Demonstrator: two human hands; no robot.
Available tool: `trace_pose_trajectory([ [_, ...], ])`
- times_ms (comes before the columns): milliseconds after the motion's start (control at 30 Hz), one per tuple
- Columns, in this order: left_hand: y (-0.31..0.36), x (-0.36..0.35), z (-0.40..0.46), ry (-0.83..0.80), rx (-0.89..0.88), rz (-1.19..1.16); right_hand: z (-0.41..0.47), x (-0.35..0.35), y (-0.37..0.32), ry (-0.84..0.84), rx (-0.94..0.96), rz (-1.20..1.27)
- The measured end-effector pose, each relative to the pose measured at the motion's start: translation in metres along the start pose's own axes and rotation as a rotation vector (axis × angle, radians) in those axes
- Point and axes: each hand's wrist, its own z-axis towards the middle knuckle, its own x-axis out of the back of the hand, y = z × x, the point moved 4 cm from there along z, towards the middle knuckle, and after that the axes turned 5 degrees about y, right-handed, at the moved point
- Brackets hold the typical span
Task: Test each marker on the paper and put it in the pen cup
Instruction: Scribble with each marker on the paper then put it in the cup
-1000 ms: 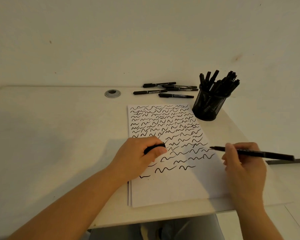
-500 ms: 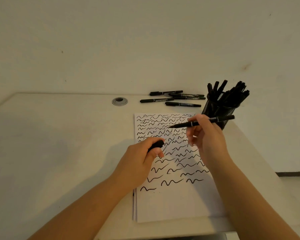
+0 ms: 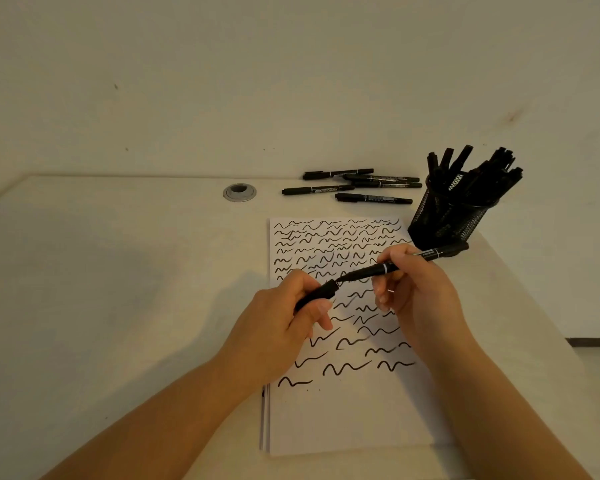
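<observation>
1. Left hand (image 3: 278, 327): fingers curled round the cap (image 3: 317, 295), open end pointing up and right. Cap held above the paper (image 3: 343, 410), not resting on it.
2. Right hand (image 3: 420, 296): fingers pinch the marker (image 3: 406, 262) mid-barrel, tip pointing left and down, back end towards the cup (image 3: 454, 216).
3. Change: a second ago the marker was out to the right, off the paper, well apart from the cap. Half a second ago it was carried inward, above the squiggles. Now its tip sits just at the cap mouth; touching or a hair apart, cannot tell.
4. Left hand has lifted slightly and turned the cap to meet the tip.
5. Reading: the test stroke for this marker looks done; the step in hand is recapping.
6. Next, by judgement: push cap home, then drop the marker in the cup, already crowded, so it will need a gap.
7. Outward: five loose markers (image 3: 357, 187) lie on the table (image 3: 118, 271) behind the paper, apparently untested. A grommet (image 3: 239, 192) sits left of them.
</observation>
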Motion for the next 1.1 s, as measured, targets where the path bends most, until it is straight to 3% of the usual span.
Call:
trace_pose_trajectory([
  [267,0.003,0.002,-0.001,0.001,0.008,0.019,-0.006,-0.003,-0.002,-0.004,0.014,-0.093],
  [533,0.008,0.003,-0.003,0.015,-0.010,0.046,-0.014,-0.017,0.000,-0.189,0.096,-0.355],
  [933,0.010,0.003,-0.003,-0.026,0.079,-0.090,-0.019,-0.023,0.000,-0.383,0.146,-0.291],
  [1100,0.009,0.004,-0.001,-0.054,0.114,-0.176,-0.020,-0.024,0.000,-0.385,0.170,-0.288],
])
